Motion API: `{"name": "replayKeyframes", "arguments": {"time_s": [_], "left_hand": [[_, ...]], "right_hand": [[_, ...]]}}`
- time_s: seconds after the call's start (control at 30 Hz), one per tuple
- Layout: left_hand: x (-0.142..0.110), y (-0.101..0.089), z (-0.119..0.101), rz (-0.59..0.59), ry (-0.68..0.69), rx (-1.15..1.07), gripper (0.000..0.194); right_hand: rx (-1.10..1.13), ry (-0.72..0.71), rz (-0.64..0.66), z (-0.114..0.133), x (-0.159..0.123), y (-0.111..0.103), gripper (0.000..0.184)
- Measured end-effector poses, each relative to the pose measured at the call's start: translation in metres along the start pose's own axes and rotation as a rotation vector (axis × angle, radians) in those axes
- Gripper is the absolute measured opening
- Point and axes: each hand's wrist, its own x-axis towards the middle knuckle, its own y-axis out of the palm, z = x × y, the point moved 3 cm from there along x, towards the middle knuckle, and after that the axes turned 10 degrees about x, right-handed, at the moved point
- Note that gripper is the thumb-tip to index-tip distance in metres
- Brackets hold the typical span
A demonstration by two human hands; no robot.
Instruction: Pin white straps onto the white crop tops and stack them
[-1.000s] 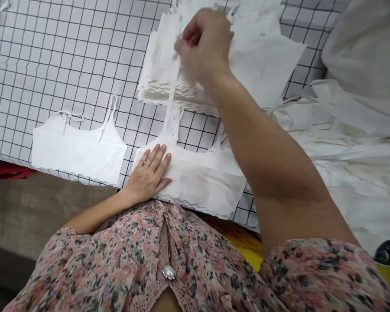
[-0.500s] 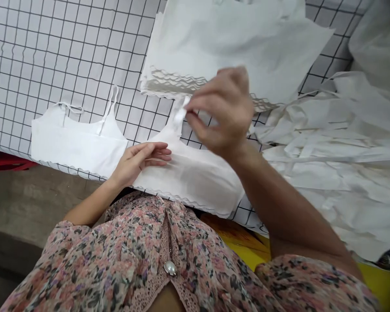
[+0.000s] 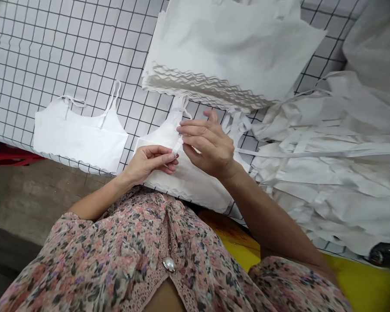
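Note:
A white camisole top point(image 3: 182, 182) lies at the near edge of the checked table point(image 3: 52, 52), straight in front of me. My left hand point(image 3: 149, 162) rests on it with fingers curled, pinching the lower end of its thin strap point(image 3: 177, 130). My right hand point(image 3: 208, 145) is pinched on the same strap just above, fingertips almost touching the left hand. The garment's right half is hidden under my right wrist.
A second finished white camisole point(image 3: 79, 136) lies flat to the left. A tall stack of scallop-edged white pieces point(image 3: 227, 52) sits behind my hands. A heap of loose white straps and cloth point(image 3: 328, 164) fills the right. A yellow surface point(image 3: 360, 281) shows below the table edge.
My right hand came down from the stack with the strap to the camisole's top edge. My left hand went from lying flat on the cloth to pinching the strap.

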Motion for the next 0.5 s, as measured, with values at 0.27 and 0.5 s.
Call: {"name": "replayKeyframes", "arguments": {"time_s": [0.27,0.5], "left_hand": [[-0.015,-0.005,-0.006,-0.134,0.290,0.438,0.029],[-0.015,-0.002,-0.013,-0.226,0.566,0.664,0.019]], "right_hand": [[0.240,0.136,0.135,0.018,-0.018,0.001,0.015],[0.374,0.298,-0.050,0.026,-0.017,0.008,0.002]]}}
